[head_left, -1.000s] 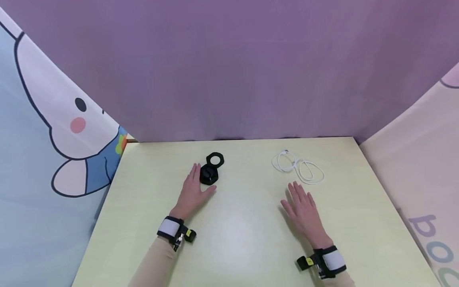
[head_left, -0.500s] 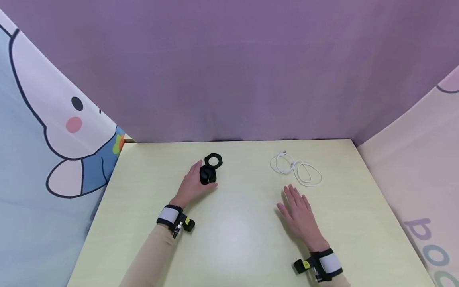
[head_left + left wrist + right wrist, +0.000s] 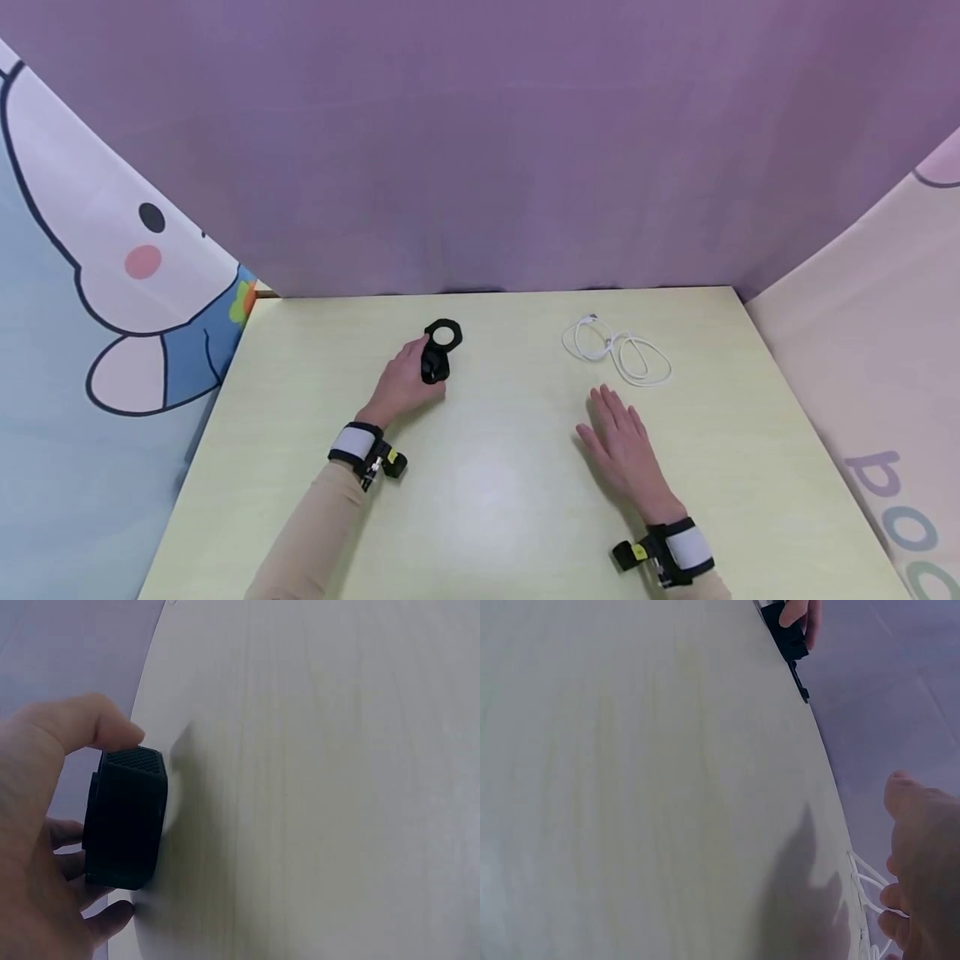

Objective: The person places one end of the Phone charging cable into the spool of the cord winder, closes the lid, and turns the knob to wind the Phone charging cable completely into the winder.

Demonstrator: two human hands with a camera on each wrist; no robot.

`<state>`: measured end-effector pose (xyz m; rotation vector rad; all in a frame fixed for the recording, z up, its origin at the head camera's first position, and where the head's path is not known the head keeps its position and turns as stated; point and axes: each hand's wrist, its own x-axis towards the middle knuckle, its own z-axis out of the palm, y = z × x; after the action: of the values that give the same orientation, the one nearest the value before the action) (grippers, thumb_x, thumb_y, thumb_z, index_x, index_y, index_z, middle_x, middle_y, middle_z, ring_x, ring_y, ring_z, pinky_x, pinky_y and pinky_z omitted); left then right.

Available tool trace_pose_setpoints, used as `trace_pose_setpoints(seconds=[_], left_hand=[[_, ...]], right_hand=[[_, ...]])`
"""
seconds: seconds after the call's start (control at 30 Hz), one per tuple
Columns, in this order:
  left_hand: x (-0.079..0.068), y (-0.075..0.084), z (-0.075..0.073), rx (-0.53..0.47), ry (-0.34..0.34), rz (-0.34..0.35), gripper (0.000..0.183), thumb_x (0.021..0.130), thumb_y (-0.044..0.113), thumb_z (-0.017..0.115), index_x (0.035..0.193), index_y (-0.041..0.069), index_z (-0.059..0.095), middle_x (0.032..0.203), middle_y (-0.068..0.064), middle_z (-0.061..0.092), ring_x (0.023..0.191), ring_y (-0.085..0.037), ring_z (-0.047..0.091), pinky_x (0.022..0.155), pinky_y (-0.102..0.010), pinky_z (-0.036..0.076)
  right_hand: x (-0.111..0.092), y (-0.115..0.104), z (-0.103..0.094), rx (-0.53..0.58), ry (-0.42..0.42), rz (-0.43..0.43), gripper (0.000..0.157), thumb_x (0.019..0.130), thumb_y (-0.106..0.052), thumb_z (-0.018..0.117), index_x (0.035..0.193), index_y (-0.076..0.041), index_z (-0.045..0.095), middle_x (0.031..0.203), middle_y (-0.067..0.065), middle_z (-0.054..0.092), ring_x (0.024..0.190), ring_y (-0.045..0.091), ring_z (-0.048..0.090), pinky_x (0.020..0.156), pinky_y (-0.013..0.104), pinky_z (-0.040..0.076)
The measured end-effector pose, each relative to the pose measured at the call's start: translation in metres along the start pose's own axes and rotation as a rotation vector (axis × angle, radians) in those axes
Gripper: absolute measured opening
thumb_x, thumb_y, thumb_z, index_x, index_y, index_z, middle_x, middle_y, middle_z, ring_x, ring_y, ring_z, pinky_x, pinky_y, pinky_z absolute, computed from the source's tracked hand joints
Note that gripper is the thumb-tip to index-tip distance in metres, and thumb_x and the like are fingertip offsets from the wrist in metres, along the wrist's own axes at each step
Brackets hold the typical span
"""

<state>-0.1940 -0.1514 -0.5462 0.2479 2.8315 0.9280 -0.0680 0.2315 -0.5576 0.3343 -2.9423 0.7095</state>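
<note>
A black hexagonal case (image 3: pixel 435 365) with a flipped-out ring-shaped flap (image 3: pixel 444 335) is at the back left of the table. My left hand (image 3: pixel 405 383) grips the case's lower body from its left, thumb at the near side and fingers at the far side. In the left wrist view the thumb presses the ribbed edge of the case (image 3: pixel 126 817), and the other fingers lie behind it. My right hand (image 3: pixel 628 454) is held palm down with straight fingers and holds nothing. Just beyond its fingertips lies a coiled white cable (image 3: pixel 619 346).
The pale wooden table (image 3: pixel 495 475) ends at a purple cloth wall (image 3: pixel 510 167). A blue cartoon cloth (image 3: pixel 52 483) hangs at the left, a pale lettered one (image 3: pixel 862 358) at the right. Both wrists wear straps with small cameras.
My left thumb and fingers have closed round the black case, which has turned slightly. The right hand keeps its pose; the head view has shifted a little.
</note>
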Motion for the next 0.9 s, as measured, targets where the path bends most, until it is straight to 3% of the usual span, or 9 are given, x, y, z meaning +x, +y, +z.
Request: trace_pose_setpoints(seconds=[0.33,0.9], left_hand=[[-0.002,0.001,0.006,0.074,-0.006,0.051,0.099,0.081,0.030,0.077,0.162,0.003,0.026,0.157,-0.024,0.041,0.138,-0.045,0.047,0.115,-0.056,0.041],[-0.019,0.026,0.030,0.079,0.017,0.125,0.093,0.083,0.031,0.078,0.160,0.003,0.033,0.152,-0.024,0.047,0.130,-0.046,0.054,0.110,-0.055,0.046]], right_hand=[[0.001,-0.004,0.001,-0.005,0.004,-0.021,0.068,0.106,-0.035,0.055,0.157,0.003,0.034,0.165,0.025,0.028,0.152,0.042,0.027,0.123,0.062,0.017],[0.004,-0.015,0.007,-0.002,-0.037,-0.039,0.070,0.105,-0.036,0.056,0.158,0.003,0.033,0.165,0.025,0.029,0.152,0.041,0.028,0.125,0.060,0.017]])
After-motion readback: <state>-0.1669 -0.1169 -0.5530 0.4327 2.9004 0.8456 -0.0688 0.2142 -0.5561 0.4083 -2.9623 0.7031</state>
